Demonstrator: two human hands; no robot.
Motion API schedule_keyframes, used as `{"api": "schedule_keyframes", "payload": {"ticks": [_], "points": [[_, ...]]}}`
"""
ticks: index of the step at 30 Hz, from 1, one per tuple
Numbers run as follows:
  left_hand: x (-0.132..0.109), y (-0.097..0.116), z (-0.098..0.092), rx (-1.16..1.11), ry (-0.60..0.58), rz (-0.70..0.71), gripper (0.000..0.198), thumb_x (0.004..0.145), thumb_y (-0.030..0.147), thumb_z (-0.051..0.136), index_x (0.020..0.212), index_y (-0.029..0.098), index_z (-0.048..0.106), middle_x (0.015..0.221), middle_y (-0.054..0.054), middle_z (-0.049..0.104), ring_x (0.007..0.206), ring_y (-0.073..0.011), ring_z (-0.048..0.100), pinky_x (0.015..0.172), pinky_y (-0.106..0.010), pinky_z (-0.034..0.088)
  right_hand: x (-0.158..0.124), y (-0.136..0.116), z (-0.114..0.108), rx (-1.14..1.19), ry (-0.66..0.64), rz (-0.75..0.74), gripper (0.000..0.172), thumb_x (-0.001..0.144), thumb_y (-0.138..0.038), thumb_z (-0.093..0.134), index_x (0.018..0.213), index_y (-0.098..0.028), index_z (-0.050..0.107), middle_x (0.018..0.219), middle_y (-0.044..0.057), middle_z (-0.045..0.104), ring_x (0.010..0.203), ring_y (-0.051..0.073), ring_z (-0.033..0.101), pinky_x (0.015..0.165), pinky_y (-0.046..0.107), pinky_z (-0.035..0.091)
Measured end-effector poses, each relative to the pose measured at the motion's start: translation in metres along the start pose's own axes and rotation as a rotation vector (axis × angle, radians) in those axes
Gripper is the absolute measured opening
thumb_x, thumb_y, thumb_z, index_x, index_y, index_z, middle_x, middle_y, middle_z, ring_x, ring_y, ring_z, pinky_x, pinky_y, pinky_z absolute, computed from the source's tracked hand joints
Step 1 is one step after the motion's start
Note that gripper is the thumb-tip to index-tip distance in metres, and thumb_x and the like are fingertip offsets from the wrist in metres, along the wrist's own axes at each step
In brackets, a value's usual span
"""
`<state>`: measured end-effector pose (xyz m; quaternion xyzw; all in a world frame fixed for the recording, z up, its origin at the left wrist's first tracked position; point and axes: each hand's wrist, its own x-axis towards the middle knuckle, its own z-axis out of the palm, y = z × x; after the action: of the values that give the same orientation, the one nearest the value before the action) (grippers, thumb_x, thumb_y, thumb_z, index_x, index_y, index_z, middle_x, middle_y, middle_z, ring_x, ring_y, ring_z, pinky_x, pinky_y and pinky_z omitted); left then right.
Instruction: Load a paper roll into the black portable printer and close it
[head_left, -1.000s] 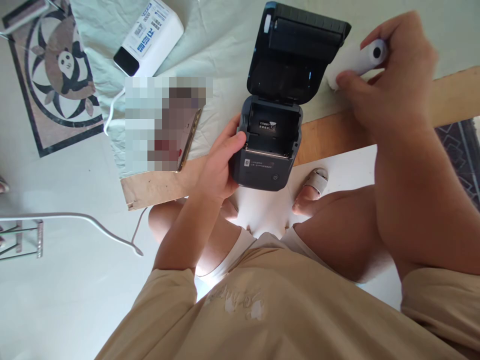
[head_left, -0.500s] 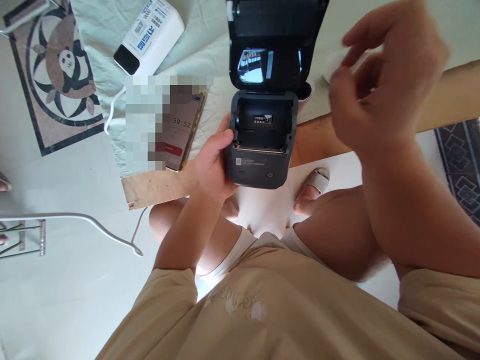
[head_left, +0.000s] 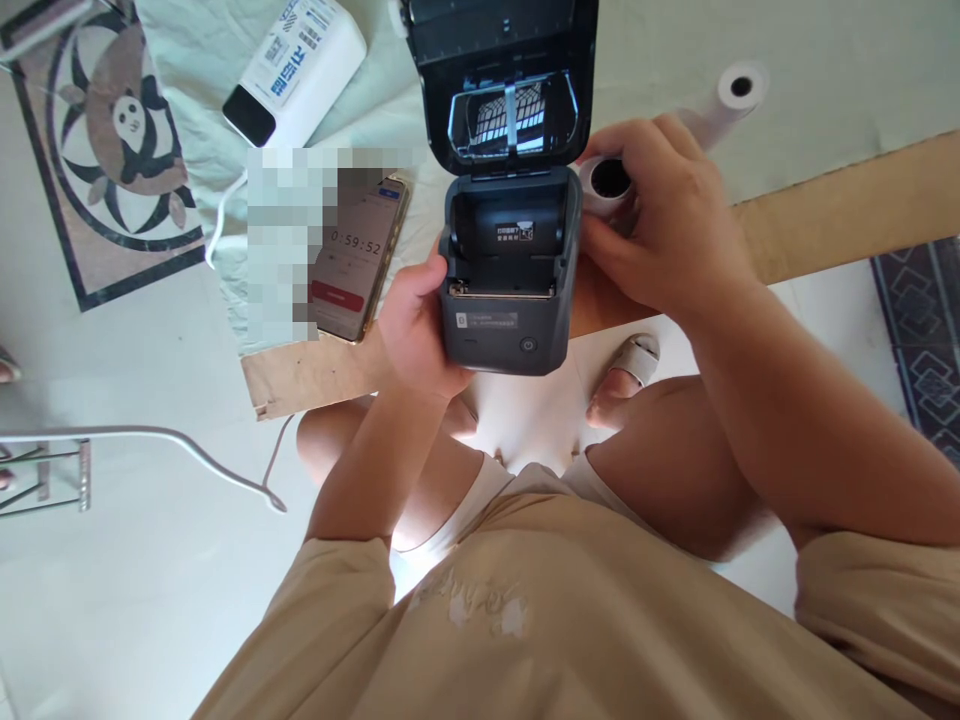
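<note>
My left hand (head_left: pixel 420 325) is closed round the left side of a dark label printer (head_left: pixel 506 335), held over the table's front edge. The printer's lid (head_left: pixel 510 110) is tipped back, and its bay shows a small printed sticker inside and no roll. Just right of the printer, my right hand (head_left: pixel 667 215) has its fingers and thumb on either side of a white paper roll (head_left: pixel 600 205) with a dark core. The printer hides part of that roll. Farther back on the right stands another white paper roll (head_left: pixel 741 85).
A phone (head_left: pixel 360 255) showing a timer lies left of the printer, partly blurred out. Behind it is a white box-shaped device (head_left: pixel 300 70) with a cable. A pale green cloth (head_left: pixel 847 70) covers the table, whose wooden edge (head_left: pixel 847 205) shows in front.
My right hand has come down and left from the upper right onto the paper roll. The printer has shifted slightly left. The farther roll now shows fully.
</note>
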<state>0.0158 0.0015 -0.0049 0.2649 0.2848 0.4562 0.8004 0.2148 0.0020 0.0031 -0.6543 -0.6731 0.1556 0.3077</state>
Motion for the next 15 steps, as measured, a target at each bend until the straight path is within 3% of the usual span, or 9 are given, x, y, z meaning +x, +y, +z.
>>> {"api": "schedule_keyframes", "payload": {"ticks": [3, 6, 8, 11, 15], "points": [[0.000, 0.000, -0.002, 0.006, 0.005, 0.010, 0.027, 0.081, 0.039, 0.047, 0.090, 0.020, 0.063, 0.088, -0.001, 0.074, 0.078, -0.0191, 0.068, 0.086, -0.037, 0.053, 0.000, 0.002, 0.003, 0.195, 0.071, 0.011, 0.045, 0.068, -0.015, 0.064, 0.109, -0.029, 0.052, 0.102, 0.002, 0.057, 0.086, 0.014, 0.053, 0.072, 0.030, 0.048], [-0.001, 0.000, -0.004, 0.009, -0.002, 0.023, 0.028, 0.082, 0.039, 0.045, 0.090, 0.021, 0.064, 0.090, 0.000, 0.073, 0.082, -0.0196, 0.068, 0.084, -0.037, 0.053, 0.002, 0.002, 0.006, 0.677, 0.119, 0.152, 0.054, 0.059, -0.006, 0.059, 0.108, -0.027, 0.049, 0.098, -0.001, 0.053, 0.072, 0.008, 0.050, 0.058, 0.024, 0.045], [-0.001, 0.000, -0.004, 0.012, -0.018, 0.026, 0.028, 0.083, 0.038, 0.044, 0.092, 0.021, 0.064, 0.092, -0.001, 0.073, 0.084, -0.0203, 0.068, 0.084, -0.037, 0.053, 0.005, 0.003, 0.008, 0.942, 0.099, 0.254, 0.048, 0.057, -0.009, 0.055, 0.102, -0.026, 0.049, 0.094, -0.001, 0.053, 0.069, 0.009, 0.053, 0.053, 0.026, 0.046], [0.000, 0.000, -0.004, 0.024, -0.008, 0.009, 0.029, 0.083, 0.038, 0.043, 0.095, 0.020, 0.063, 0.089, -0.001, 0.072, 0.093, -0.0229, 0.069, 0.087, -0.038, 0.053, 0.010, 0.002, 0.009, 1.071, 0.026, 0.324, 0.035, 0.059, -0.019, 0.058, 0.093, -0.024, 0.049, 0.086, 0.001, 0.053, 0.066, 0.013, 0.055, 0.047, 0.029, 0.044], [0.000, 0.000, -0.002, 0.050, 0.007, -0.026, 0.028, 0.084, 0.037, 0.044, 0.100, 0.021, 0.060, 0.092, -0.002, 0.072, 0.106, -0.0253, 0.066, 0.092, -0.040, 0.052, 0.008, -0.006, 0.003, 1.129, 0.034, 0.229, 0.038, 0.056, -0.014, 0.070, 0.088, -0.022, 0.052, 0.079, -0.001, 0.049, 0.065, 0.010, 0.050, 0.049, 0.026, 0.043]]}}
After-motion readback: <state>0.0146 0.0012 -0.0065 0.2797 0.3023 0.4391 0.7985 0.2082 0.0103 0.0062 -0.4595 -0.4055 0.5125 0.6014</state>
